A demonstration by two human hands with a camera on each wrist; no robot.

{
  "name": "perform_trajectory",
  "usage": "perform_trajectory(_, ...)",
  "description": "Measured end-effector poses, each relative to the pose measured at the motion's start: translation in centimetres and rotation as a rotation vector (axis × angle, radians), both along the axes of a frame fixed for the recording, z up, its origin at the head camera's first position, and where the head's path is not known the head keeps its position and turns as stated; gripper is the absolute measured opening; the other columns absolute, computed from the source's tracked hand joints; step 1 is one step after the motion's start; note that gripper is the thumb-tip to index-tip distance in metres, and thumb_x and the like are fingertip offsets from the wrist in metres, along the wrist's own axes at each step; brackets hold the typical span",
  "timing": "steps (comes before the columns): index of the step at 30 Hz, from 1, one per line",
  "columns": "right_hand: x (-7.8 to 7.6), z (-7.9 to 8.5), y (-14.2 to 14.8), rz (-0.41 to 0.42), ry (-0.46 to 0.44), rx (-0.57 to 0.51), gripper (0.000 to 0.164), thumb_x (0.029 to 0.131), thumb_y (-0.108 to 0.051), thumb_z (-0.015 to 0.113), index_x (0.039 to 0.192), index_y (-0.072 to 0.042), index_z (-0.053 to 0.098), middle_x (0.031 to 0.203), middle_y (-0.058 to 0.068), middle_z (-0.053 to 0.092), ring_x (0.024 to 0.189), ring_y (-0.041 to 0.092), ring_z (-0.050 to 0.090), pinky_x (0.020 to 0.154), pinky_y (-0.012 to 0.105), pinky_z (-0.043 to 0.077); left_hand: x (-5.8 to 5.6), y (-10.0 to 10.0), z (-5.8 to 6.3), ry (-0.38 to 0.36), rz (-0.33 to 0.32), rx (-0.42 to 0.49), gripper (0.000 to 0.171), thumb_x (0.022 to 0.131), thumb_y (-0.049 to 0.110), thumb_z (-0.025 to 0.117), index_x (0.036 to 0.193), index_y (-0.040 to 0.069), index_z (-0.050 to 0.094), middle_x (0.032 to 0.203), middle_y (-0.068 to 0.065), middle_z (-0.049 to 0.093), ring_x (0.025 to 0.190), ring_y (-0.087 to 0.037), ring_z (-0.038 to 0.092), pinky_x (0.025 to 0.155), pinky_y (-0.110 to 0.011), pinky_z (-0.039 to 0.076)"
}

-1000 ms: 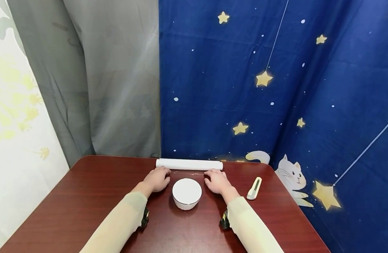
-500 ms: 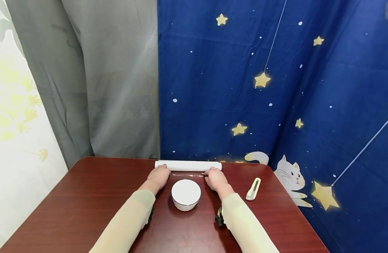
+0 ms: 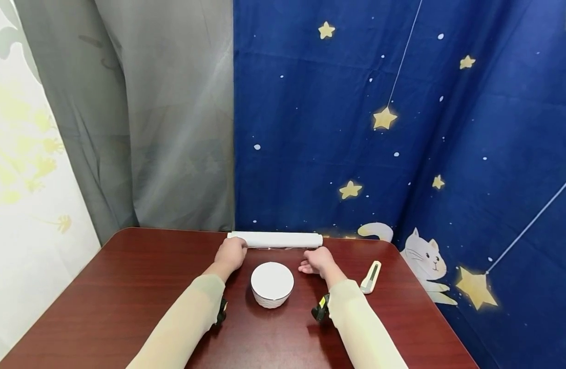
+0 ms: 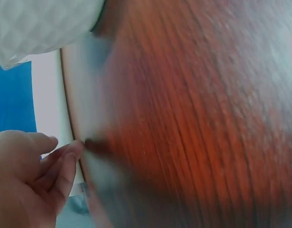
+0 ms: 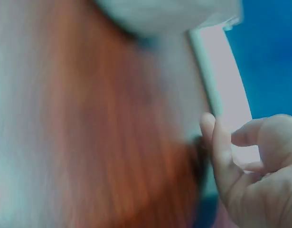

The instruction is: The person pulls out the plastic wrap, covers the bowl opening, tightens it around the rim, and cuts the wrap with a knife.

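Near the table's back edge lies a white roll [image 3: 280,239]; a thin shiny strip of clear film shows along its front. My left hand [image 3: 231,253] is at the roll's left end. In the left wrist view its bent fingertips [image 4: 77,148] touch the roll's near edge, with the thumb apart from them. My right hand [image 3: 318,260] is just in front of the roll's right end, fingers extended, nothing visible in them. Its thumb stands off the fingers [image 5: 222,142] in the right wrist view. A white textured bowl [image 3: 272,285] stands between my forearms, its top looking flat white.
A pale utility knife [image 3: 371,277] lies to the right of my right hand. The dark red wooden table [image 3: 163,287] has rounded back corners. Grey and blue star-patterned curtains [image 3: 310,128] hang right behind it.
The clear film, stretched between both hands half a second ago, now lies closer to the roll. My right hand has turned and its fingers have straightened. My left hand stays at the roll's left end.
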State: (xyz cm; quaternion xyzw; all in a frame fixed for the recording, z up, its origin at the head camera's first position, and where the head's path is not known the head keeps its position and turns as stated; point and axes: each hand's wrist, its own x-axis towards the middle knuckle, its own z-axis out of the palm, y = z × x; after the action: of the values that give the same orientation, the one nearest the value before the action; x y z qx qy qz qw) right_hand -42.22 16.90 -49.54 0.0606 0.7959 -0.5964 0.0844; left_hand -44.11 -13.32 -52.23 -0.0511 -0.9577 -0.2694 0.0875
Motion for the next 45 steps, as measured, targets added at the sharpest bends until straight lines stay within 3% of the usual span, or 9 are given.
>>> perform_trajectory(4, -0.3, 0.2, -0.8, -0.049, -0.135, -0.326, 0.044, 0.111, -0.009, 0.056, 0.139, 0.025, 0.052, 0.12, 0.037, 0.073, 0.073, 0.017, 0.079, 0.072, 0.026, 0.066, 2.3, 0.3, 2.3, 0.014, -0.001, 0.074, 0.017, 0.101, 0.007, 0.069, 0.105, 0.007, 0.085, 0.106, -0.014, 0.083, 0.106, -0.038, 0.077, 0.098, -0.054, 0.061)
perform_trajectory(8, -0.5, 0.0, -1.5, -0.152, -0.126, -0.547, 0.058, 0.113, -0.007, 0.056, 0.158, 0.019, 0.031, 0.153, 0.045, 0.051, 0.099, 0.026, 0.081, 0.087, 0.029, 0.066, 1.2, 0.0, 0.4, 0.011, 0.004, 0.09, 0.017, 0.101, 0.011, 0.07, 0.104, 0.011, 0.086, 0.106, -0.008, 0.084, 0.108, -0.034, 0.077, 0.101, -0.053, 0.061)
perform_trajectory(12, -0.7, -0.1, -2.0, -0.23, -0.102, -0.651, 0.057, 0.113, -0.007, 0.053, 0.162, 0.014, 0.032, 0.16, 0.041, 0.046, 0.105, 0.021, 0.078, 0.09, 0.025, 0.064, -0.5, -0.5, -1.7, 0.023, -0.01, 0.1, 0.016, 0.1, 0.012, 0.071, 0.102, 0.012, 0.087, 0.104, -0.007, 0.084, 0.105, -0.033, 0.077, 0.099, -0.052, 0.061)
perform_trajectory(14, -0.7, -0.1, -2.3, -0.251, -0.088, -0.682, 0.053, 0.112, -0.005, 0.054, 0.158, 0.016, 0.039, 0.157, 0.04, 0.051, 0.1, 0.018, 0.078, 0.09, 0.024, 0.063, -1.1, -0.8, -2.5, 0.052, -0.01, 0.1, 0.016, 0.099, 0.011, 0.072, 0.099, 0.011, 0.087, 0.1, -0.008, 0.084, 0.1, -0.034, 0.077, 0.094, -0.051, 0.062)
perform_trajectory(19, -0.4, -0.1, -2.3, -0.32, -0.073, -0.732, 0.045, 0.104, 0.011, 0.059, 0.147, 0.022, 0.05, 0.129, 0.032, 0.072, 0.092, 0.018, 0.079, 0.096, 0.031, 0.063, 0.1, -0.5, -1.4, 0.031, 0.045, 0.222, 0.016, 0.095, 0.017, 0.075, 0.088, 0.01, 0.088, 0.084, -0.005, 0.082, 0.087, -0.029, 0.073, 0.081, -0.041, 0.06)
perform_trajectory(25, -0.5, -0.2, -2.0, -0.399, -0.088, -0.662, 0.04, 0.098, 0.017, 0.065, 0.137, 0.023, 0.06, 0.099, 0.024, 0.081, 0.076, 0.017, 0.079, 0.086, 0.033, 0.065, 3.0, 1.0, 1.9, -0.065, 0.202, 0.476, 0.023, 0.098, 0.022, 0.081, 0.091, 0.001, 0.087, 0.067, -0.006, 0.078, 0.058, -0.008, 0.071, 0.068, -0.021, 0.049)
perform_trajectory(34, -0.6, -0.3, -1.8, -0.364, -0.169, -0.648, 0.039, 0.102, 0.014, 0.061, 0.14, 0.02, 0.058, 0.087, 0.015, 0.077, 0.079, 0.017, 0.077, 0.087, 0.032, 0.065, 3.4, 1.9, 3.0, -0.272, 0.403, 0.94, 0.01, 0.088, -0.006, 0.075, 0.097, -0.009, 0.072, 0.056, -0.001, 0.071, 0.047, -0.005, 0.067, 0.05, -0.017, 0.052)
perform_trajectory(40, -0.3, -0.1, -1.5, -0.358, -0.16, -0.671, 0.034, 0.104, 0.012, 0.061, 0.137, 0.018, 0.061, 0.082, 0.011, 0.076, 0.077, 0.014, 0.076, 0.077, 0.027, 0.066, 3.6, 1.6, 3.9, -0.487, 0.392, 1.351, 0.012, 0.098, -0.012, 0.067, 0.097, -0.002, 0.06, 0.059, 0.0, 0.069, 0.051, -0.003, 0.067, 0.056, -0.014, 0.055)
perform_trajectory(45, -0.1, -0.1, -1.3, -0.35, -0.169, -0.648, 0.025, 0.104, 0.01, 0.063, 0.128, 0.015, 0.065, 0.079, 0.009, 0.074, 0.07, 0.011, 0.075, 0.069, 0.023, 0.064, 4.0, 0.9, 4.9, -0.571, 0.332, 1.373, 0.004, 0.103, -0.009, 0.063, 0.103, -0.007, 0.066, 0.063, -0.001, 0.068, 0.053, -0.003, 0.065, 0.06, -0.012, 0.055)
